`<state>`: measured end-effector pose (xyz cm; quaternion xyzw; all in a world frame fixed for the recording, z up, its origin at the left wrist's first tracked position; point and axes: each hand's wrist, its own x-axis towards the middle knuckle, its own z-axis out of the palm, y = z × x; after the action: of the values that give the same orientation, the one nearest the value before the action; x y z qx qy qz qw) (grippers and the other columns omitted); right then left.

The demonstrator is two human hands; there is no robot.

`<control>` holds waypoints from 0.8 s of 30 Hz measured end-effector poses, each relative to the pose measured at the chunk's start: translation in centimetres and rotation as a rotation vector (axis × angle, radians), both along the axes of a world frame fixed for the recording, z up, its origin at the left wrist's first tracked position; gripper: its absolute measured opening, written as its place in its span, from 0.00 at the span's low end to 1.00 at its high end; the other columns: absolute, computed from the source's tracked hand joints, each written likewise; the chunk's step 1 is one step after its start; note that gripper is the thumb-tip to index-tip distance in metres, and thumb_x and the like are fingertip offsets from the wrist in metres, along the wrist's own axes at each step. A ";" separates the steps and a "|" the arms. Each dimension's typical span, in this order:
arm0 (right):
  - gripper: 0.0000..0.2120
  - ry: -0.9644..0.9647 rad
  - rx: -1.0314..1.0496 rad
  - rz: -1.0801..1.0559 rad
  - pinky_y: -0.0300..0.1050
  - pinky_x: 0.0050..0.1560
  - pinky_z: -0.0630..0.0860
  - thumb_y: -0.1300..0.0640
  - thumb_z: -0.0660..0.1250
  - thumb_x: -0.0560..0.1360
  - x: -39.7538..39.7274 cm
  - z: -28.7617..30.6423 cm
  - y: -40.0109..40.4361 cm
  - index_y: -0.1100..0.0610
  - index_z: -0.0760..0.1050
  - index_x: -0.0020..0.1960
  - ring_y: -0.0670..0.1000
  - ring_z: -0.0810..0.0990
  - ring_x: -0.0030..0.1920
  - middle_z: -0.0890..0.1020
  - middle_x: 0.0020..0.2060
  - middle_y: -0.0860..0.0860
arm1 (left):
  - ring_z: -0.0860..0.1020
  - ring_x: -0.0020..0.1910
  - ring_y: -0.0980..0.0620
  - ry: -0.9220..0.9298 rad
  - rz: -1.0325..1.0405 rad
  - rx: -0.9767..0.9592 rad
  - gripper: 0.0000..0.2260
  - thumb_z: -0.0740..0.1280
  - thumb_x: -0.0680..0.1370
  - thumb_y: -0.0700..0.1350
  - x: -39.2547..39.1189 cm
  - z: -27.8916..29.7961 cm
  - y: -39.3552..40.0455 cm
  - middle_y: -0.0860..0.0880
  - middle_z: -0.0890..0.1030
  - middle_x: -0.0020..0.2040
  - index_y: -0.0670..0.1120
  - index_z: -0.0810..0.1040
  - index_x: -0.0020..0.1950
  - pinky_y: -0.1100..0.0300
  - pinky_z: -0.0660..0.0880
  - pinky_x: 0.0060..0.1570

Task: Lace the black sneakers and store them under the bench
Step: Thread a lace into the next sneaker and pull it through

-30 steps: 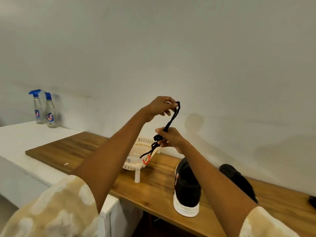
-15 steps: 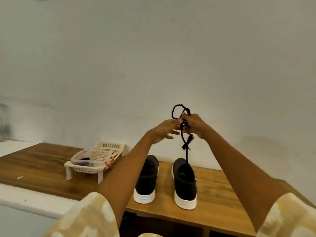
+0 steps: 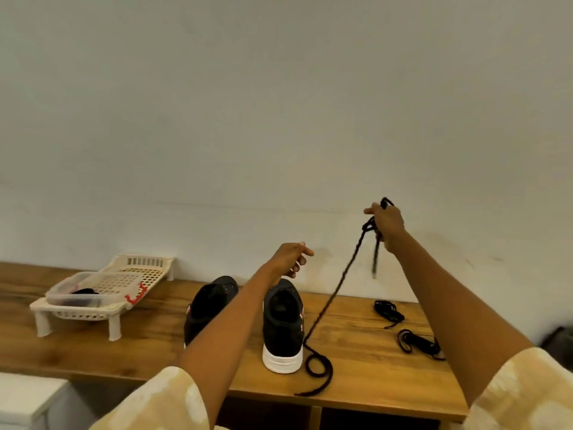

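Note:
Two black sneakers with white soles stand side by side on the wooden bench (image 3: 356,377), heels toward me: the left sneaker (image 3: 208,305) and the right sneaker (image 3: 283,324). My right hand (image 3: 387,223) is raised to the right of them and grips a black shoelace (image 3: 338,293) that hangs down and curls on the bench beside the right sneaker. My left hand (image 3: 290,259) hovers above the right sneaker, fingers loosely spread, holding nothing. Two more black laces (image 3: 387,310) (image 3: 417,341) lie bunched on the bench at the right.
A cream plastic rack (image 3: 102,301) stands on the bench at the left, with a clear container (image 3: 80,291) holding something black on it. A white wall runs behind the bench. A white surface (image 3: 28,395) sits low at the left. A dark object (image 3: 558,342) shows at the right edge.
My hands have parted: the left let go of the lace and dropped over the sneaker, the right swung right and up, and the lace uncoiled down onto the bench. The view shifted right.

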<state>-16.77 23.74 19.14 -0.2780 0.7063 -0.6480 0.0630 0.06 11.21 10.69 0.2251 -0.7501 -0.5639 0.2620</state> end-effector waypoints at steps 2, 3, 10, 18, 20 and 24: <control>0.16 -0.056 0.006 0.132 0.36 0.20 0.61 0.54 0.54 0.83 -0.1 -1.7 0.1 0.63 0.76 0.49 0.50 0.62 0.26 0.64 0.29 0.52 | 0.71 0.35 0.53 -0.031 -0.019 -0.046 0.15 0.55 0.83 0.50 -0.9 -0.1 0.2 0.47 0.76 0.44 0.44 0.77 0.57 0.62 0.71 0.35; 0.15 -0.070 0.009 0.180 0.36 0.20 0.62 0.55 0.55 0.83 0.1 -2.5 0.0 0.63 0.76 0.50 0.50 0.62 0.26 0.65 0.29 0.53 | 0.74 0.40 0.52 -0.031 -0.024 -0.080 0.15 0.56 0.82 0.51 -1.5 0.0 0.5 0.47 0.77 0.49 0.44 0.76 0.60 0.61 0.73 0.39; 0.15 -0.002 0.361 0.417 0.40 0.37 0.72 0.50 0.58 0.81 0.9 -6.4 -1.3 0.56 0.76 0.60 0.49 0.76 0.41 0.77 0.44 0.52 | 0.79 0.50 0.50 -0.060 -0.092 -0.139 0.15 0.64 0.79 0.48 -5.1 -0.8 2.5 0.44 0.80 0.59 0.43 0.75 0.64 0.52 0.72 0.57; 0.28 0.442 0.976 0.217 0.49 0.58 0.70 0.41 0.50 0.81 -1.5 -7.0 -2.2 0.62 0.76 0.57 0.58 0.74 0.55 0.74 0.56 0.59 | 0.71 0.34 0.52 -0.112 0.041 -0.118 0.11 0.63 0.80 0.45 -6.9 -3.6 1.6 0.47 0.76 0.42 0.40 0.78 0.56 0.61 0.68 0.34; 0.28 0.477 0.986 0.183 0.50 0.58 0.71 0.40 0.49 0.80 -1.9 -6.7 -2.3 0.60 0.79 0.46 0.56 0.75 0.53 0.78 0.49 0.56 | 0.72 0.40 0.49 -0.132 0.106 -0.115 0.08 0.61 0.80 0.44 -7.1 -3.8 1.5 0.46 0.75 0.44 0.40 0.76 0.52 0.59 0.69 0.39; 0.22 0.366 0.751 0.147 0.41 0.32 0.68 0.44 0.56 0.81 -1.5 -5.9 -2.4 0.58 0.68 0.36 0.50 0.72 0.31 0.74 0.31 0.53 | 0.75 0.43 0.46 -0.161 0.163 -0.040 0.09 0.55 0.81 0.44 -7.3 -3.4 1.6 0.41 0.80 0.52 0.40 0.70 0.48 0.57 0.71 0.40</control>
<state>-18.23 21.32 13.21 -0.3958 0.8711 -0.2795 0.0797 -7.27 12.77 7.33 0.3247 -0.7590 -0.5059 0.2502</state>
